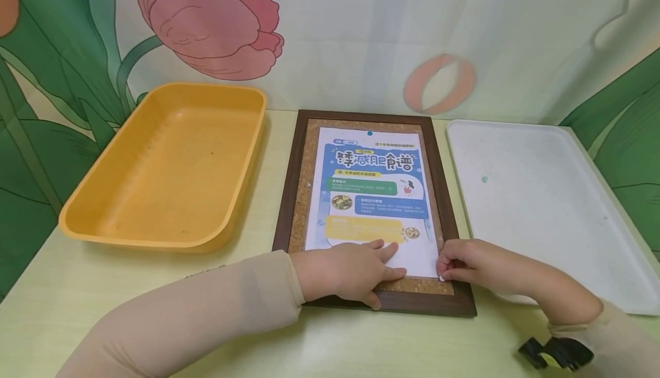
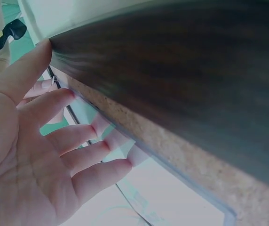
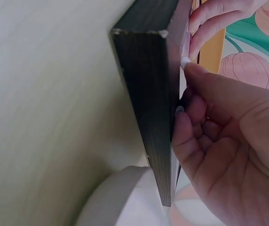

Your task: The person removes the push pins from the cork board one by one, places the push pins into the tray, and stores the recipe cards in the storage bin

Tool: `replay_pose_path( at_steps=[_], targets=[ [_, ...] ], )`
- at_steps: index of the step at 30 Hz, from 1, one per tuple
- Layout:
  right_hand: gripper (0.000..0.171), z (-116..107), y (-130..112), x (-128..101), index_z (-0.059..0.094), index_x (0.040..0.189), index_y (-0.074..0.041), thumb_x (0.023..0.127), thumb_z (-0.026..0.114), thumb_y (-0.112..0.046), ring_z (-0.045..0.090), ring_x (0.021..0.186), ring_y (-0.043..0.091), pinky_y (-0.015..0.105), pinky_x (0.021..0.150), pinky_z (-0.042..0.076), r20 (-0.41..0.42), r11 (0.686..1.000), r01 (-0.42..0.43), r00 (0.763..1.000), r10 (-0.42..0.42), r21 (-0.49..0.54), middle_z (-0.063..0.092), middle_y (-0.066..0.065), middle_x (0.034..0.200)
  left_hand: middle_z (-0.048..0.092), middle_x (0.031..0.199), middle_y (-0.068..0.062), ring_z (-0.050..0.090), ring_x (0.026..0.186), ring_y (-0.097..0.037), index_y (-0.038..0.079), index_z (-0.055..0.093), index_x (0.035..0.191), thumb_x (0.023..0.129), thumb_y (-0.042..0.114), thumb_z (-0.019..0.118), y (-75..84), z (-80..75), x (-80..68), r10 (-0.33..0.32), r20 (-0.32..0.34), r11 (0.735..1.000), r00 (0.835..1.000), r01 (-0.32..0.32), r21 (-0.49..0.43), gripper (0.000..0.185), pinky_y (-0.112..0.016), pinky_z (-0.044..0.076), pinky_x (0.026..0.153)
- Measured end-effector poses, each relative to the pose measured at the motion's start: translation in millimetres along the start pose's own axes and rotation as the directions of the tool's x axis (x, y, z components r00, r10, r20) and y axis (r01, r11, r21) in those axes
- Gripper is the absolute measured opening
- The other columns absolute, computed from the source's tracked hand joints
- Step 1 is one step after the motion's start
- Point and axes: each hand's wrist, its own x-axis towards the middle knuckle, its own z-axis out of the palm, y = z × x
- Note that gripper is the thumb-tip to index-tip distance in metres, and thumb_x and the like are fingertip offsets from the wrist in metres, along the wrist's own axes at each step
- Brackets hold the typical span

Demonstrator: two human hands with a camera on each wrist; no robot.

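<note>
A printed paper sheet (image 1: 371, 195) with Chinese text lies on a corkboard (image 1: 428, 285) in a dark wooden frame. A blue pushpin (image 1: 369, 133) sits at the sheet's top edge. My left hand (image 1: 356, 269) rests over the sheet's lower part, fingers spread, thumb at the bottom of the frame (image 2: 172, 70). At the sheet's lower right corner is my right hand (image 1: 466, 263), its fingers curled and its thumb tip right at the corner. Close up, the right fingers (image 3: 186, 136) meet the board's surface beside the frame edge; I cannot tell what is between them.
A yellow plastic tray (image 1: 242, 154) stands left of the board. To the right lies a white tray (image 1: 546, 195) with a small green piece (image 1: 484, 179) on it, its near left part passing under my right arm. Behind the table hangs a flower-patterned backdrop (image 1: 350, 40).
</note>
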Motion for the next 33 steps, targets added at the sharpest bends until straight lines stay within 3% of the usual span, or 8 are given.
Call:
replay_pose_path(
  at_steps=[15, 33],
  targets=[
    [0.008, -6.1, 2.0, 1.2, 0.060, 0.084, -0.018, 0.092, 0.059, -0.020, 0.049, 0.074, 0.004, 0.024, 0.065, 0.044, 0.057, 0.998, -0.004, 0.998, 0.000, 0.063, 0.053, -0.011, 0.080, 0.015, 0.154, -0.005, 0.019, 0.139, -0.024, 0.032, 0.031, 0.146, 0.086, 0.047, 0.060, 0.5, 0.3, 1.1, -0.005, 0.001, 1.000, 1.000, 0.005, 0.014, 0.068, -0.030, 0.029, 0.105],
    [0.009, -4.9, -0.6, -0.9, 0.057, 0.085, -0.018, 0.094, 0.057, -0.018, 0.048, 0.074, 0.003, 0.024, 0.065, 0.044, 0.041, 1.000, 0.022, 0.999, -0.022, 0.008, 0.050, -0.013, 0.079, 0.015, 0.154, -0.004, 0.018, 0.139, -0.023, 0.033, 0.031, 0.145, 0.085, 0.048, 0.060, 2.1, 0.3, 1.2, -0.019, 0.006, 1.000, 1.000, 0.019, 0.016, 0.068, -0.029, 0.029, 0.105]
  ],
)
